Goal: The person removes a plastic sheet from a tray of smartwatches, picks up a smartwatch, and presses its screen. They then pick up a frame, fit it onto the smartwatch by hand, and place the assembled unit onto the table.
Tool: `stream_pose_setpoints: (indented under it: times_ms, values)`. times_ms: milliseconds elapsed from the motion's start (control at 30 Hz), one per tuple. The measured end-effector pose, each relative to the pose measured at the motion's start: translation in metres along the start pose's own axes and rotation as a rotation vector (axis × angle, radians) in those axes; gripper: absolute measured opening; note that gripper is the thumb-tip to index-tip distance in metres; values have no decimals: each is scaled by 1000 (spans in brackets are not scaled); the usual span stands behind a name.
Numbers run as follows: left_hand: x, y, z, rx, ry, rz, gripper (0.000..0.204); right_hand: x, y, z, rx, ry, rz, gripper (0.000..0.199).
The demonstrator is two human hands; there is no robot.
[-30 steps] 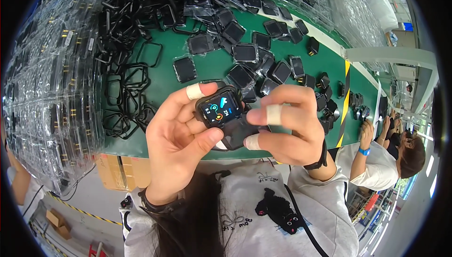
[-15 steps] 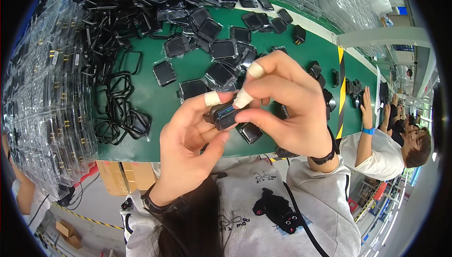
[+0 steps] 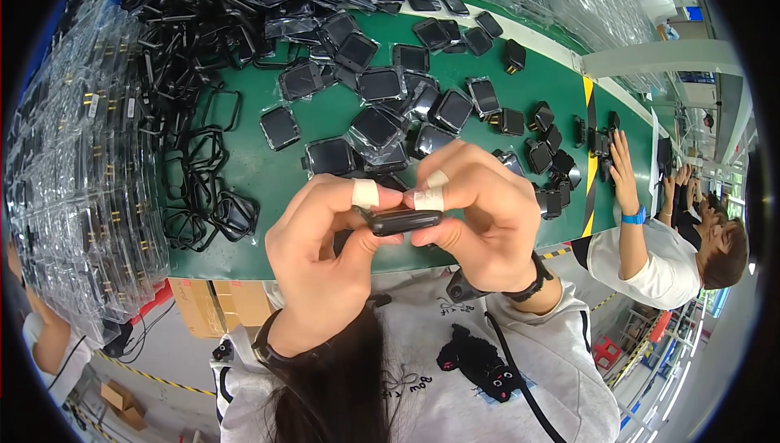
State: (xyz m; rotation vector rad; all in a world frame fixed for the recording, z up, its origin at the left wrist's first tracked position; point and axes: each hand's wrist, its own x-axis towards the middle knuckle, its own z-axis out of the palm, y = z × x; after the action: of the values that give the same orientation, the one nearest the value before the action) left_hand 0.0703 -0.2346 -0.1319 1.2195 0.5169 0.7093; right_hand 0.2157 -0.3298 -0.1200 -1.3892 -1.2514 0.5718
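Observation:
Between my two hands is a black watch case (image 3: pixel 405 222), lying level with its narrow rounded side toward me. My left hand (image 3: pixel 321 252) is closed on its left end, thumb below and a taped fingertip above. The right end is pinched the same way by my right hand (image 3: pixel 491 220), which also has a taped finger. Fingers cover both ends of the case. Just beyond my hands lie square black screens (image 3: pixel 376 128) in clear film, some overlapping.
Loose black frames (image 3: pixel 205 149) lie to the left, beside tall stacks of clear plastic trays (image 3: pixel 89 167). Several black units (image 3: pixel 539 156) sit to the right, before a striped tape line (image 3: pixel 588 159). Past it is a co-worker's hand (image 3: pixel 624 175). A cardboard box (image 3: pixel 211 306) stands below the green table (image 3: pixel 268 199).
The case has turned from tilted, with a bluish strip showing, to level and edge-on. My right hand has come lower, uncovering screens and units behind it. The co-worker's hand shifted slightly.

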Motion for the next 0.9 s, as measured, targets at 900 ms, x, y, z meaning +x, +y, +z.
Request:
stream_pose_setpoints:
  times_ms: [900]
  values:
    - [16, -28, 56, 261, -196, -333, 30, -75, -2, -77, -481, 324, 297, 40]
